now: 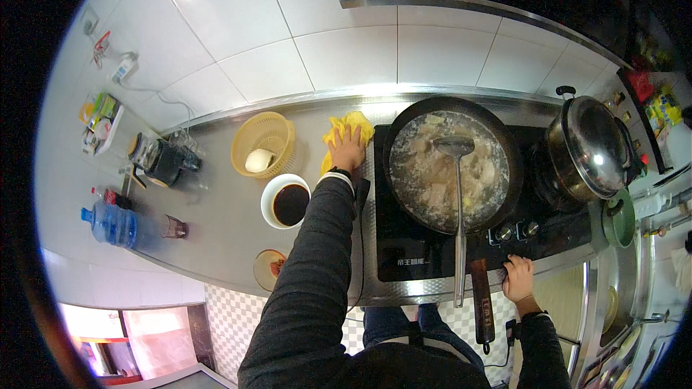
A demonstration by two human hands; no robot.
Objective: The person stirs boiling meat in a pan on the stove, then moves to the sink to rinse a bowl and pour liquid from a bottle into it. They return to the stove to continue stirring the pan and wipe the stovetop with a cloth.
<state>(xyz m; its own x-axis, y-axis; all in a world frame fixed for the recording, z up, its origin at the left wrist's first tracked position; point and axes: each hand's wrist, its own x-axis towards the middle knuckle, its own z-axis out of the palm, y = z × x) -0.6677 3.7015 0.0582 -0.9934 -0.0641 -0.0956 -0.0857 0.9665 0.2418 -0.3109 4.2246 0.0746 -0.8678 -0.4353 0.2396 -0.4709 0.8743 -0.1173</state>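
My left hand (347,147) lies palm down with spread fingers on a yellow cloth (354,118), pressing it against the steel counter beside the cooktop. My right hand (519,275) rests its fingers on the front edge of the black cooktop (403,237), below two control knobs (504,234). Between my hands a large black wok (511,194) holds cloudy, foamy liquid with pale pieces. A metal ladle (455,146) lies across the wok, its long handle reaching over the front edge. The wok's dark wooden handle (481,297) points towards me.
Left of the cloth are a yellow plastic basket (286,129) holding a white item (259,161), a white bowl (266,202) of dark liquid and a small dish (263,275). A lidded pot (562,140) stands right of the wok, near a green pan (621,227). A black cord (362,248) crosses the counter.
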